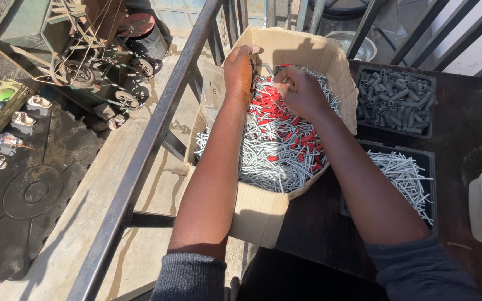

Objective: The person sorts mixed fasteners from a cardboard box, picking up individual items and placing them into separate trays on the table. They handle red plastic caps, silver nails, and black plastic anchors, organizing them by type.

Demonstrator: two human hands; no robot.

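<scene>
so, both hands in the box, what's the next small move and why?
Probably lift the right hand clear with whatever it has pinched. It is bunched over the mix of grey screws and red plugs, while the left hand rests on the box at its far edge. What the right hand holds is hidden. Two black trays sit beside the box.

Silvery-grey screws (274, 150) are showing red plastic plugs (266, 106) scattered among them inside a tan cardboard box (263, 214). Dark grey plugs (395, 100) are filling one black tray (432, 134); the table (464, 145) is looking dark brown.
</scene>
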